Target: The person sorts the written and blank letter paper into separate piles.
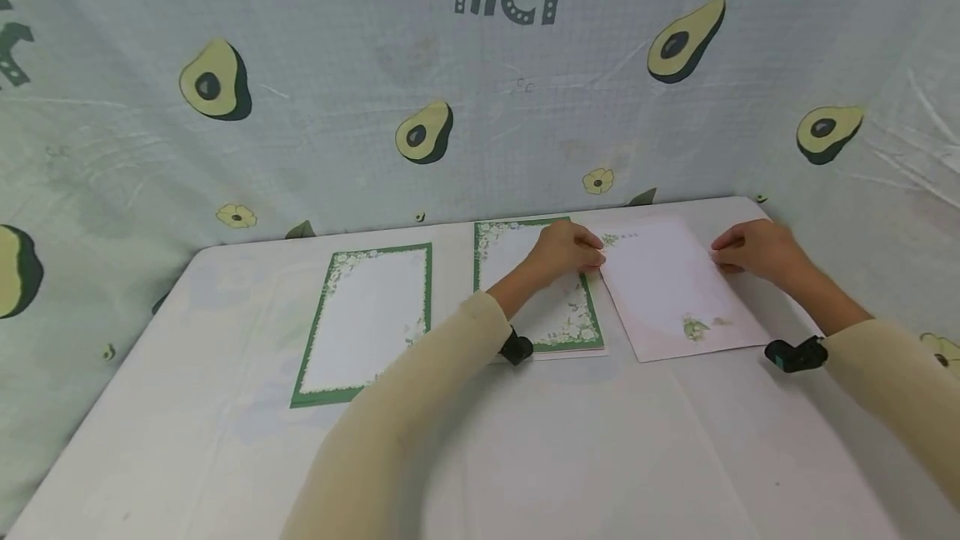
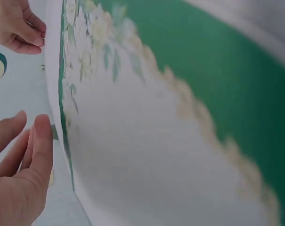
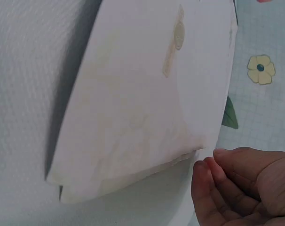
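A pale pink sheet of paper (image 1: 667, 290) with small printed flowers lies at the table's right. At its left edge is my left hand (image 1: 562, 251), fingertips by the paper; a gap shows between thumb and forefinger in the left wrist view. My right hand (image 1: 757, 250) pinches the right edge, thumb and fingers close together. The right wrist view shows the pink paper (image 3: 128, 117) as more than one layer, with a printed tan seal (image 3: 179, 35). Below my left hand lies a green-bordered floral sheet (image 1: 517, 252), partly hidden by that hand and arm.
Another green-bordered sheet (image 1: 371, 307) lies farther left, its lower right corner behind my left sleeve (image 1: 405, 415). All rest on a white-covered table (image 1: 600, 448). An avocado-print cloth (image 1: 322, 48) hangs behind. Each wrist carries a small black device (image 1: 516, 347).
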A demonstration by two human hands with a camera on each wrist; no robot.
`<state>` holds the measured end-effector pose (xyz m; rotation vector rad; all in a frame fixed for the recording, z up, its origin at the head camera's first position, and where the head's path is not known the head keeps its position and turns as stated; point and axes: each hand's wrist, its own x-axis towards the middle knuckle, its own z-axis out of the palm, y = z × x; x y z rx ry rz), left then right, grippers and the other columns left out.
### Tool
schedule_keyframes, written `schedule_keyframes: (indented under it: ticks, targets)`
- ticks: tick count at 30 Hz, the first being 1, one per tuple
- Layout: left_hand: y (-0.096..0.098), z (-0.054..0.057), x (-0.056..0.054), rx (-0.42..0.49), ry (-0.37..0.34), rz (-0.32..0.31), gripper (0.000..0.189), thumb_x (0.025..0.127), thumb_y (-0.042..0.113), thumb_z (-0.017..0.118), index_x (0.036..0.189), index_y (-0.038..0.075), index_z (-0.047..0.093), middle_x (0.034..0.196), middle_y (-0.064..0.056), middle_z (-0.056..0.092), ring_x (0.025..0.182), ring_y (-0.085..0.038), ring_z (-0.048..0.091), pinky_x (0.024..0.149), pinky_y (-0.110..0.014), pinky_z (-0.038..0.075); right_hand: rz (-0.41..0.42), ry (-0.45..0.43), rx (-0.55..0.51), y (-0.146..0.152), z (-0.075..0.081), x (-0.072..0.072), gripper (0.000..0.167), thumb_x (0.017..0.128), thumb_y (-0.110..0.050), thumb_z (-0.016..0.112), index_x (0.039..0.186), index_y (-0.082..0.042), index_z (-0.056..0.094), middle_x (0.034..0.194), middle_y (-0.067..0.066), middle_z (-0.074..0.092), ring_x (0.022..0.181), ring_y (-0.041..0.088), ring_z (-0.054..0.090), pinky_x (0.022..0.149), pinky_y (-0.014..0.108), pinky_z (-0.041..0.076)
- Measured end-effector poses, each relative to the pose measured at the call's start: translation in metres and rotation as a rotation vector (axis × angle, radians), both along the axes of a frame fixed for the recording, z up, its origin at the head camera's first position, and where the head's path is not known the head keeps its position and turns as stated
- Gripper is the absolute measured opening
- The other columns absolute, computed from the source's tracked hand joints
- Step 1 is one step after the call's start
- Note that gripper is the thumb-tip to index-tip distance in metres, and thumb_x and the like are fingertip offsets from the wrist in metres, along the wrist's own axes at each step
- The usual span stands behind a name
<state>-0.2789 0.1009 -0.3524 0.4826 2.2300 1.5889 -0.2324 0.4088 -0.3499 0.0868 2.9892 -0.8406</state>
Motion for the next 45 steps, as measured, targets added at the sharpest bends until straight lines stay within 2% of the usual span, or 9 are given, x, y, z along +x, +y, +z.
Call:
schedule_keyframes:
  ticks: [2,5,11,20,28,36,40,45]
  targets:
    - [-0.010,0.002,-0.001,-0.029,0.054,-0.061,0.024,0.094,0.004,0.073,0.116,-0.006,0.071,0.099,-0.012,0.074,0.090,-0.023,0.074,0.080,-0.031,0.063,0.017,0.028,0.055,-0.003,0.002,0.001,0.023,0.098,-0.005,0.064,0.111,0.015,0.065,0.100,0.029,0.068,0.078,0.027,0.065,0.060,0.027,0.054]
    - [-0.027,0.006,-0.001,-0.048,0.096,-0.119,0.027,0.097,0.006,0.070,0.121,-0.006,0.068,0.104,-0.012,0.072,0.093,-0.022,0.073,0.083,-0.029,0.062,0.044,0.071,0.111,-0.011,0.006,0.002,0.023,0.098,-0.006,0.063,0.111,0.013,0.065,0.103,0.030,0.067,0.083,0.033,0.063,0.063,0.034,0.055]
    - [-0.058,0.016,0.004,-0.084,0.149,-0.146,0.029,0.098,0.007,0.068,0.125,-0.005,0.066,0.113,-0.014,0.071,0.099,-0.021,0.072,0.088,-0.028,0.061,0.102,0.122,0.114,-0.030,0.008,0.005,0.024,0.099,-0.010,0.064,0.111,0.010,0.067,0.103,0.028,0.069,0.092,0.038,0.062,0.077,0.049,0.057]
    - [-0.104,0.024,0.008,-0.168,0.194,-0.084,0.029,0.098,0.010,0.070,0.123,-0.005,0.068,0.111,-0.012,0.072,0.099,-0.021,0.072,0.089,-0.030,0.061,0.196,0.106,0.064,-0.079,0.012,0.010,0.023,0.101,-0.015,0.064,0.114,0.003,0.070,0.108,0.021,0.073,0.100,0.035,0.065,0.087,0.054,0.056]
    - [-0.143,0.015,0.012,-0.260,0.201,-0.026,0.026,0.097,0.011,0.071,0.121,-0.001,0.070,0.110,-0.011,0.072,0.098,-0.020,0.070,0.088,-0.030,0.059,0.268,0.123,0.012,-0.112,0.014,0.012,0.018,0.099,-0.016,0.068,0.111,-0.003,0.073,0.105,0.012,0.075,0.098,0.028,0.068,0.085,0.047,0.058]
    - [-0.170,0.012,0.017,-0.256,0.191,-0.006,0.028,0.099,0.013,0.069,0.123,-0.001,0.069,0.112,-0.011,0.072,0.101,-0.021,0.070,0.088,-0.036,0.059,0.310,0.094,-0.031,-0.133,0.014,0.013,0.017,0.099,-0.016,0.068,0.111,-0.005,0.074,0.102,0.006,0.075,0.095,0.023,0.069,0.078,0.038,0.058]
    - [-0.180,0.010,0.017,-0.273,0.188,0.013,0.026,0.099,0.013,0.069,0.121,0.001,0.070,0.112,-0.011,0.072,0.101,-0.022,0.069,0.088,-0.037,0.058,0.327,0.043,-0.069,-0.141,0.012,0.012,0.021,0.101,-0.018,0.067,0.115,-0.004,0.072,0.101,0.006,0.075,0.089,0.020,0.071,0.074,0.033,0.058]
    - [-0.189,0.008,0.018,-0.312,0.172,0.044,0.024,0.098,0.012,0.069,0.120,0.000,0.070,0.110,-0.011,0.073,0.099,-0.022,0.068,0.086,-0.034,0.057,0.336,-0.025,-0.116,-0.147,0.009,0.009,0.025,0.103,-0.017,0.063,0.118,0.001,0.069,0.099,0.009,0.074,0.085,0.018,0.071,0.075,0.033,0.060]
